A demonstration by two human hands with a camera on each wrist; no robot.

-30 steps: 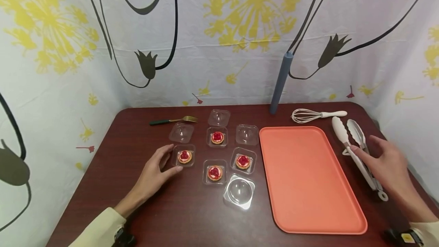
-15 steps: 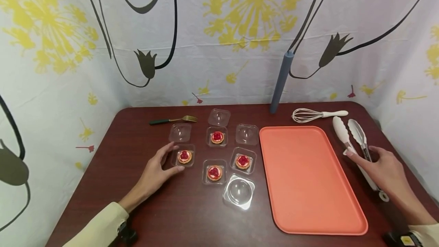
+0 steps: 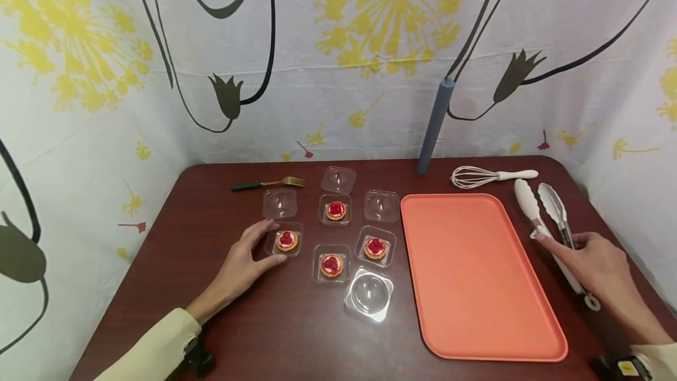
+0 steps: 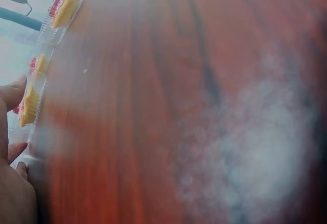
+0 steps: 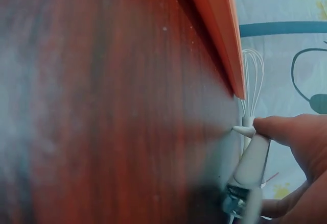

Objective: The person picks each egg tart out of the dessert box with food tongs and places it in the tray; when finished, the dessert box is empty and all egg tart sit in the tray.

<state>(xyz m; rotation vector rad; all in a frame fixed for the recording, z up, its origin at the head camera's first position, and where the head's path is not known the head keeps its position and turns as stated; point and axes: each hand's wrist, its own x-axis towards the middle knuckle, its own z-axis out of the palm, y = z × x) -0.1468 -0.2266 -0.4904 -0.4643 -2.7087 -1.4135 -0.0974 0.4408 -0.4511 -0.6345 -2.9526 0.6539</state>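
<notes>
In the head view my left hand (image 3: 238, 269) holds the leftmost clear plastic container (image 3: 299, 231) between thumb and fingers at its edges. That container stands open with a small red-topped tart (image 3: 287, 241) inside. The left wrist view shows the fingertips (image 4: 16, 92) beside it. At the right my right hand (image 3: 600, 263) grips a pair of tongs (image 3: 528, 200) with white tips, the thumb on one arm and the fingers on the other. The tongs lie beside an orange tray (image 3: 476, 275). In the right wrist view the thumb (image 5: 276, 128) presses on a white tongs arm (image 5: 251, 163).
Three more open containers hold tarts (image 3: 335, 211), (image 3: 375, 248), (image 3: 331, 265). Their clear lids (image 3: 369, 295) lie hinged open. A green-handled fork (image 3: 268, 183) lies at the back left, a whisk (image 3: 494, 177) behind the tray. Printed cloth (image 3: 296, 46) hangs around the dark table (image 3: 254, 340).
My right hand's fingers have come down from a raised position onto the tongs' far arm, and the hand sits slightly lower. The left hand stays at the container.
</notes>
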